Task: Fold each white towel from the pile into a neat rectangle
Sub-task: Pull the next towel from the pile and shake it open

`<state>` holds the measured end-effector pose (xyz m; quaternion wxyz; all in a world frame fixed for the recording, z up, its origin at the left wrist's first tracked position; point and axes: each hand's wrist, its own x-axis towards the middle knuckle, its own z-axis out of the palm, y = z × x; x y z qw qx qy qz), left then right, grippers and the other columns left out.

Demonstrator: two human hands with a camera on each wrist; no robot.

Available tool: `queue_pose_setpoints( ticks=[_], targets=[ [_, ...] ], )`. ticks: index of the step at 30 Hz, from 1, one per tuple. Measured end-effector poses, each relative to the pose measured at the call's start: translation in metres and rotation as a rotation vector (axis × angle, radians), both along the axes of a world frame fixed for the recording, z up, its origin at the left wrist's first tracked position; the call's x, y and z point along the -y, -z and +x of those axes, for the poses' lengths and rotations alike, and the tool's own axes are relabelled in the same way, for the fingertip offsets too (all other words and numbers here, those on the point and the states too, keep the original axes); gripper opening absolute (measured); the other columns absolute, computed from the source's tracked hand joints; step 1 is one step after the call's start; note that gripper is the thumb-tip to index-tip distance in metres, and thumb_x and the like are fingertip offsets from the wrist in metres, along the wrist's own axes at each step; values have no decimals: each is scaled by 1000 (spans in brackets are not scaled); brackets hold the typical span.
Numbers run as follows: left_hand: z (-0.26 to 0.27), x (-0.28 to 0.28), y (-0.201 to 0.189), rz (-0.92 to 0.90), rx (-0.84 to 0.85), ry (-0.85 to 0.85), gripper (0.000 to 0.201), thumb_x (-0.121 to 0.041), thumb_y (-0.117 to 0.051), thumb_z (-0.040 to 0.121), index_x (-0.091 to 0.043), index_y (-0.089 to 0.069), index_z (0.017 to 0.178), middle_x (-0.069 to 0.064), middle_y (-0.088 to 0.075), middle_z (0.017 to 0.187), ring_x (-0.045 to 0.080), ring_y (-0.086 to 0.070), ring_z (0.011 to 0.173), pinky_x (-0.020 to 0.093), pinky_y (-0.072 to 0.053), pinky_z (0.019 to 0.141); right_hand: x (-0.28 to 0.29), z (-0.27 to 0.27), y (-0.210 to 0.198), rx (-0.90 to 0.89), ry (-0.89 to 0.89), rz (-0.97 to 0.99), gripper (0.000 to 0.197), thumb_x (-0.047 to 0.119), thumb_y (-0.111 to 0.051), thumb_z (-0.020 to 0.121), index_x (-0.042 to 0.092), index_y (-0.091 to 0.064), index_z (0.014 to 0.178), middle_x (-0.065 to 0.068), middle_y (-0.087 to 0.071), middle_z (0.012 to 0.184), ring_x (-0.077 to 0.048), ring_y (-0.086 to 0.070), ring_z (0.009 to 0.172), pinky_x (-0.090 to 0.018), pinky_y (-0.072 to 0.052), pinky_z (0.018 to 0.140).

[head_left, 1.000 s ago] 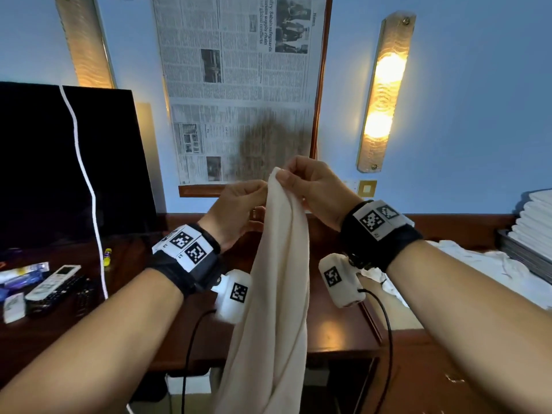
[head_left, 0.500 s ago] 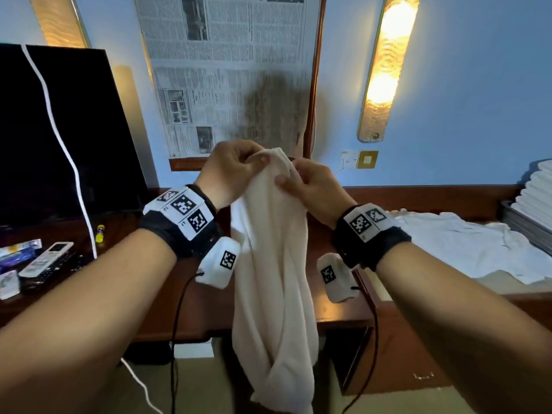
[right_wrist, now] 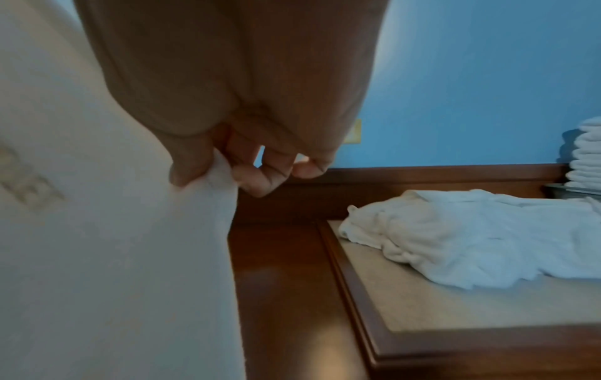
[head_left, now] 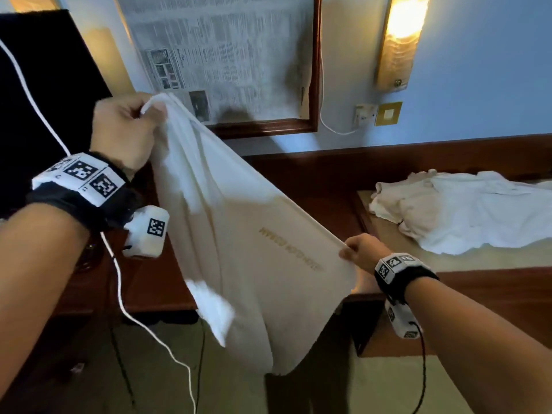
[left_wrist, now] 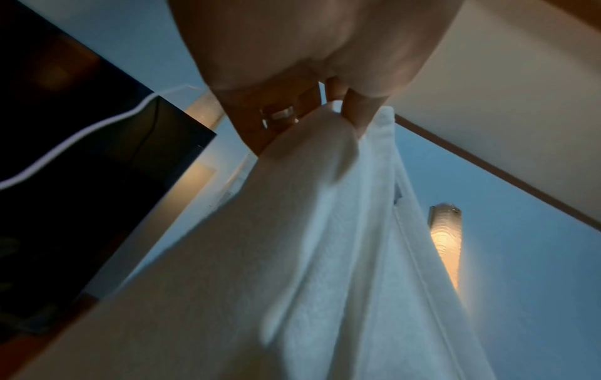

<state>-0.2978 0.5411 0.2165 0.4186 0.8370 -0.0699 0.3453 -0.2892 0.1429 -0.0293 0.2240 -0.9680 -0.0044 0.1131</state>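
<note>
A white towel point(head_left: 248, 243) with gold lettering hangs spread in the air in front of the wooden desk point(head_left: 313, 186). My left hand point(head_left: 125, 130) pinches one top corner up high at the left; the left wrist view shows its fingers point(left_wrist: 354, 115) curled round the towel point(left_wrist: 292, 257). My right hand point(head_left: 358, 252) pinches the other corner lower down at the right, thumb and forefinger on the hem of the towel point(right_wrist: 114, 257). The hem runs taut and sloping between the hands. A pile of crumpled white towels point(head_left: 466, 216) lies on the counter at the right.
A stack of folded white towels point(right_wrist: 585, 154) stands at the far right. A dark TV screen point(head_left: 44, 100) fills the left, a white cable point(head_left: 119, 294) trails down past it. A framed newspaper point(head_left: 227, 55) and a lit wall lamp point(head_left: 400, 40) hang on the blue wall.
My hands, close together on the bunched towel a second ago, have pulled apart: left up and left, right down and right. The towel has opened out flat between them.
</note>
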Motion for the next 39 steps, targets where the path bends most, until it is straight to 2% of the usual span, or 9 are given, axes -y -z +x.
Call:
queue_pose_setpoints(
  ticks=[3, 7, 10, 13, 20, 24, 29, 34, 39],
  targets=[
    [6, -10, -2, -28, -32, -116, 24, -34, -58, 95, -31, -58, 71, -14, -63, 72, 1, -53, 67, 23, -43, 64, 32, 6, 25, -64, 35, -143, 29, 36, -58, 96, 35, -56, 67, 10, -56, 74, -22, -57, 83, -30, -41, 76],
    [11, -14, -4, -68, -99, -198, 27, -30, -51, 93, -36, -57, 67, -31, -54, 53, -13, -47, 51, 5, -34, 54, 66, 10, 46, -123, 95, -207, 16, 26, -54, 96, 22, -70, 97, -6, -66, 93, -27, -63, 86, -28, -42, 68],
    [9, -2, 0, -7, -93, -175, 25, -33, -50, 94, -29, -47, 70, -18, -55, 61, -12, -46, 52, 8, -34, 55, 75, 12, 54, -163, 162, -275, 19, 23, -55, 94, 14, -68, 105, -11, -69, 107, -32, -66, 97, -29, -43, 70],
    [9, 14, 9, 76, -39, -140, 30, -50, -51, 99, -32, -49, 75, -4, -49, 73, -4, -45, 62, 27, -42, 63, 64, 20, 44, -108, 179, -267, 21, 18, -58, 88, 12, -67, 106, -13, -69, 111, -35, -66, 100, -32, -50, 77],
    [11, 96, 25, 370, -154, 82, 31, -23, -47, 106, -23, -41, 75, -4, -39, 69, 2, -42, 56, 16, -34, 52, -78, 3, -75, 637, -249, 621, 8, 23, -68, 90, 17, -72, 88, 5, -69, 79, -13, -62, 71, -29, -51, 69],
    [17, 115, 37, 439, -213, 176, 16, -24, -47, 105, -13, -55, 96, -4, -54, 82, 19, -52, 80, 30, -35, 67, -119, 1, -129, 606, -204, 762, 24, 41, -65, 87, 20, -64, 76, 9, -61, 73, -17, -61, 72, -38, -53, 64],
    [19, 108, 38, 382, -194, 226, 16, -23, -48, 105, -11, -55, 96, -11, -51, 79, 12, -47, 72, 24, -34, 62, -127, 11, -146, 642, -53, 772, 30, 19, -64, 89, 10, -51, 63, 6, -45, 60, -17, -45, 63, -41, -42, 63],
    [25, 93, 35, 342, -180, 223, 23, -27, -47, 105, -13, -48, 87, -2, -47, 74, 23, -45, 73, 31, -32, 60, -145, -7, -118, 551, -89, 801, 36, 23, -64, 92, 24, -43, 63, 12, -44, 58, -8, -41, 55, -30, -37, 56],
    [29, 59, 25, 242, -143, 153, 31, -31, -45, 104, -15, -43, 78, 4, -40, 70, 21, -39, 61, 31, -29, 52, -114, -30, -21, 246, -33, 451, 29, 36, -61, 95, 20, -58, 71, 1, -60, 68, -21, -57, 65, -43, -52, 67]
  ],
)
